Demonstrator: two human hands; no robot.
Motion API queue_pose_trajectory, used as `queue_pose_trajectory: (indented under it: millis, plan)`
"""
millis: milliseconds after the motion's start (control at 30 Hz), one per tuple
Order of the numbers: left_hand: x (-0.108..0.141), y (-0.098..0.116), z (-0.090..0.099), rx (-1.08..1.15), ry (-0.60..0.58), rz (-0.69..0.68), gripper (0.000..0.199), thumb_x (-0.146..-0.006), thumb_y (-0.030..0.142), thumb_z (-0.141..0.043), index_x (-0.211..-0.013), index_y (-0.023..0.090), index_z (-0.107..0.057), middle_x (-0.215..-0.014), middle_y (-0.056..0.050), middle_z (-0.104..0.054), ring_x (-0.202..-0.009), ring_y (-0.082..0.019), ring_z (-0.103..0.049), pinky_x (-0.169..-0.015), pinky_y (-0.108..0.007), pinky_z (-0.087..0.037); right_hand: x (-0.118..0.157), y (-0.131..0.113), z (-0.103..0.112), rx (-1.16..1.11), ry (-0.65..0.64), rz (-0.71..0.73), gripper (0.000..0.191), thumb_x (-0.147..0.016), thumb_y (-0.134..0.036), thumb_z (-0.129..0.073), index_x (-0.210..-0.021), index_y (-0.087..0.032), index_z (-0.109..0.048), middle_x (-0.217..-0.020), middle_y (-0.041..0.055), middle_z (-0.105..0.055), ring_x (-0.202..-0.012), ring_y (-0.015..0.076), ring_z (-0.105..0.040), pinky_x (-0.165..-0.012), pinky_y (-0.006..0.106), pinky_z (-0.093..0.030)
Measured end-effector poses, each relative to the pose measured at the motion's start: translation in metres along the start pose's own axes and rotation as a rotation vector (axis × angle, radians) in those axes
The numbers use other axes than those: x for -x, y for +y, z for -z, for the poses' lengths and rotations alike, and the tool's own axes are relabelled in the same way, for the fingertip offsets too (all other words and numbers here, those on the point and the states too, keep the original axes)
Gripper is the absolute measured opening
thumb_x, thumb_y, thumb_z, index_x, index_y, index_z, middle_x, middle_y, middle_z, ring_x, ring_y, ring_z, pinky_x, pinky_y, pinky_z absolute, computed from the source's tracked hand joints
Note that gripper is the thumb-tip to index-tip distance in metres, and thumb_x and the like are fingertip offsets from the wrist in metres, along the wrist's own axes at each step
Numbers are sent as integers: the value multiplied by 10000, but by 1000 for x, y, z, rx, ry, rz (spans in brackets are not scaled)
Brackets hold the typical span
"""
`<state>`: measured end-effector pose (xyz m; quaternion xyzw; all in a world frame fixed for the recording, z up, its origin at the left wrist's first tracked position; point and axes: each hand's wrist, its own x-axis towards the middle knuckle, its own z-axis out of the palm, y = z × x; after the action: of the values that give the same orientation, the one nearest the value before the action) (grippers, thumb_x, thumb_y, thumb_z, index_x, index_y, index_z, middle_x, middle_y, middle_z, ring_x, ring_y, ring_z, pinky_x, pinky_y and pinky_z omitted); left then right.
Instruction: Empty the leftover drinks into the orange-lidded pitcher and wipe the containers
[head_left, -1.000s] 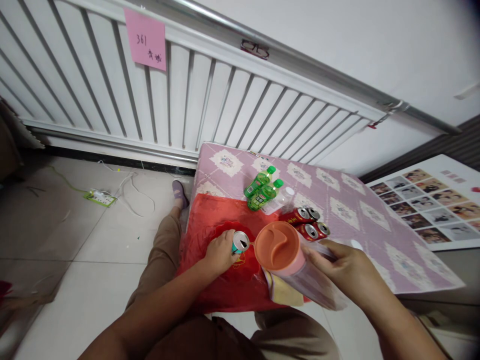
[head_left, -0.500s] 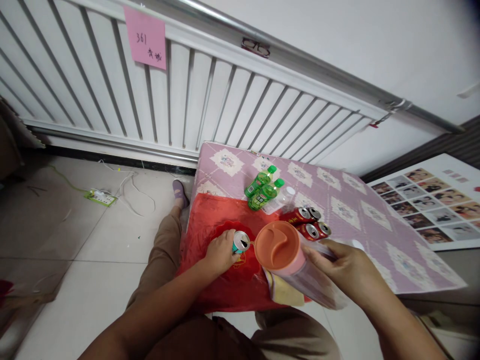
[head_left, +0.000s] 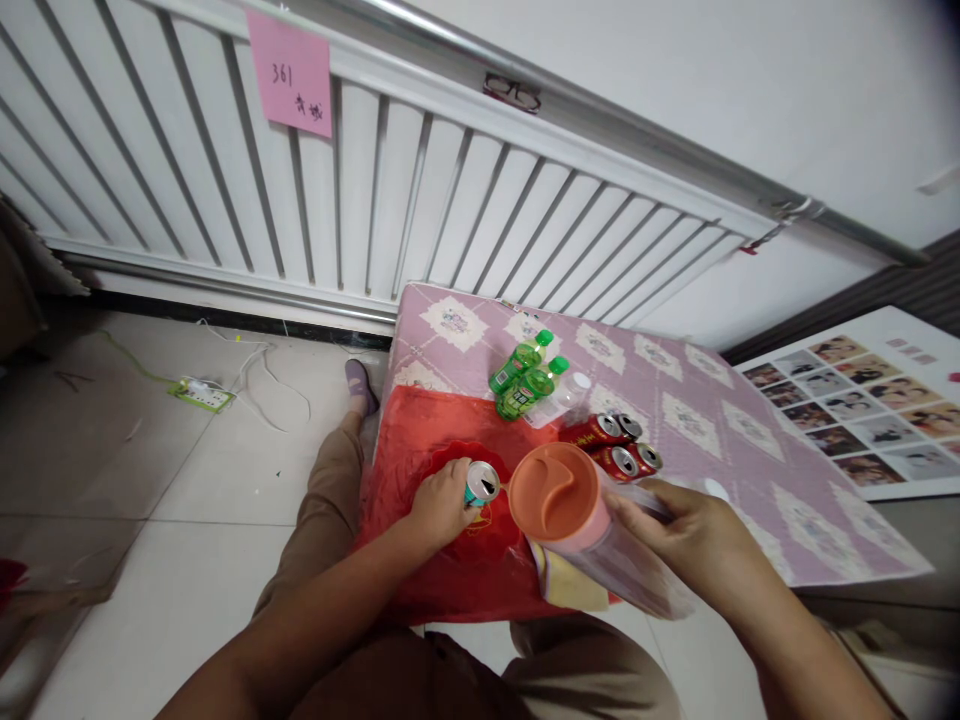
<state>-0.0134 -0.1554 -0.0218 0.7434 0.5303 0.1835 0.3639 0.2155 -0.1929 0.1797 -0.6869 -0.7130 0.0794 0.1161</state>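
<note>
My left hand [head_left: 444, 503] is wrapped round a teal can [head_left: 481, 484] with a silver top and an open mouth. In my right hand [head_left: 671, 525] is the handle of a clear pitcher [head_left: 630, 570] with an orange lid [head_left: 556, 495]. The pitcher is tilted to the left, its spout close to the can's opening; a thin yellowish stream seems to run between them. Beneath the can lies a red scalloped tray [head_left: 442, 455] on a red cloth [head_left: 405, 420]. A folded yellow cloth [head_left: 574, 585] sits below the pitcher, partly hidden by it.
Behind the pitcher stand several red cans [head_left: 592, 430], two green-capped bottles [head_left: 525, 385] and a clear bottle with a white cap [head_left: 577, 385]. A patterned purple cloth [head_left: 637, 375] covers the table. A white radiator [head_left: 450, 210] runs along the wall, and a photo board [head_left: 862, 400] leans at right.
</note>
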Motion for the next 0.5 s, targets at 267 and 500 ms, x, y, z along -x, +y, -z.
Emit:
queue_pose_trajectory:
  millis: [267, 500]
  plan:
    - [1, 1, 1, 4, -8, 7, 639, -792, 272, -717, -1340, 222, -394, -1359, -109, -566, -1240, -274, -569, -1019, -375, -463, 0, -3, 1, -10, 17, 10, 427, -799, -591, -598, -598, -219, -653, -469, 1, -601, -425, 141, -521, -403, 245, -367]
    - [1, 2, 2, 11, -14, 9, 653, -787, 263, -726, -1344, 212, -390, -1342, -116, -570, -1243, -272, -566, -1022, -371, -457, 0, -1, 0, 6, 20, 1, 428, -788, -595, -600, -588, -219, -647, -463, 1, -595, -417, 136, -503, -397, 248, -347]
